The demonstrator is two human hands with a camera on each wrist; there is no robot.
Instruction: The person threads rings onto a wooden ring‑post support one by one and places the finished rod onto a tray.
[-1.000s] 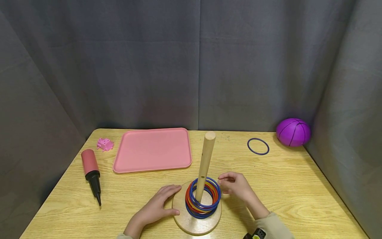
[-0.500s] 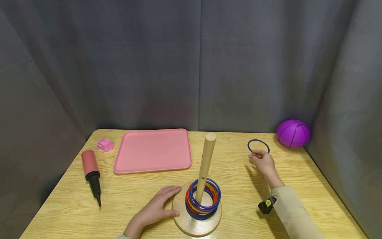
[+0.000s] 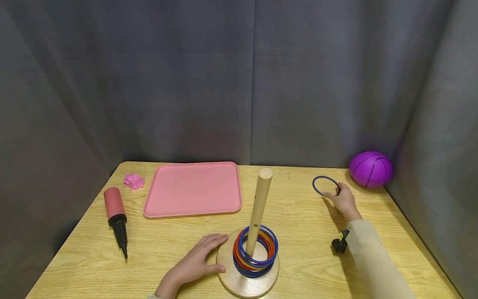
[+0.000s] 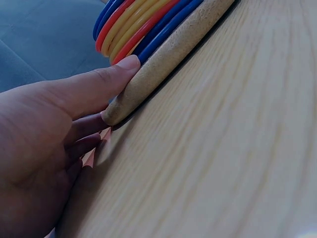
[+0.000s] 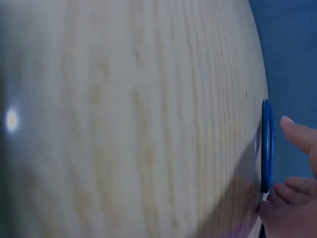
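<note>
My left hand (image 3: 196, 261) rests against the left side of a round wooden base (image 3: 247, 286), thumb and fingers spread along its rim. In the left wrist view the thumb (image 4: 101, 82) lies straight against the base's edge. A wooden peg (image 3: 258, 211) rises from the base, circled by a stack of blue, red and yellow rings (image 3: 255, 252). At the far right, my right hand (image 3: 344, 202) is at the near right edge of a single blue ring (image 3: 318, 191) lying on the table. In the right wrist view its thumb stands apart from this ring (image 5: 267, 146).
A pink tray (image 3: 192, 190) lies behind the base to the left. Further left are a small pink animal toy (image 3: 133, 181) and a red and black hand pump (image 3: 115, 207). A purple ball (image 3: 371, 169) sits at the back right corner, near the grey curtain (image 3: 239, 83).
My right hand has moved from beside the ring stack to the far right, then round to the right edge of the single blue ring. The left hand stays at the base.
</note>
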